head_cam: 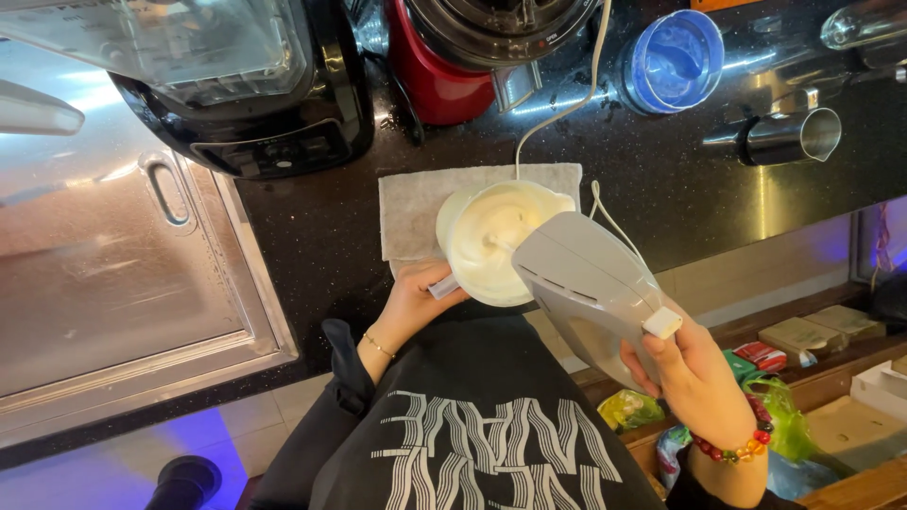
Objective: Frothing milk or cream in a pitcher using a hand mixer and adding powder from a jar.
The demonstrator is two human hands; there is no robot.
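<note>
Right hand (697, 373) nearest the camera, beaded bracelet (735, 451) on the wrist, fingers closed around the rear grip of a white electric hand mixer (590, 283). Mixer body tilts down and away, beater end sunk in pale whipped cream inside a white jug (491, 241). The jug sits on a grey cloth (416, 203) on the black speckled worktop (680, 189), close to its near edge. Left hand (411, 302) clasps the jug's near side at the handle, steadying it; thin chain on that wrist.

White cord (553, 118) runs from the mixer across the worktop toward the far edge, passing between a red blender base (435, 80) and a blue tub (673, 61). Black blender (236, 85) at the far left, steel sink cover (113, 274) beside it, steel pitcher (789, 137) toward the right edge.

Risks, as judgement:
- The jug looks nearly full, cream close to the rim; tilting the beaters or lifting them while spinning would likely fling cream over the cloth and the black sweatshirt.
- The jug stands near the worktop's front edge; if the left hand slackens, beater torque could spin or tip it off.
- The cord is slack and loops beside the jug; it could snag the rim or drag into the cream.
- The cloth may slide on the polished top.
- Beaters are hidden in the cream, so whether they are turning cannot be told.
</note>
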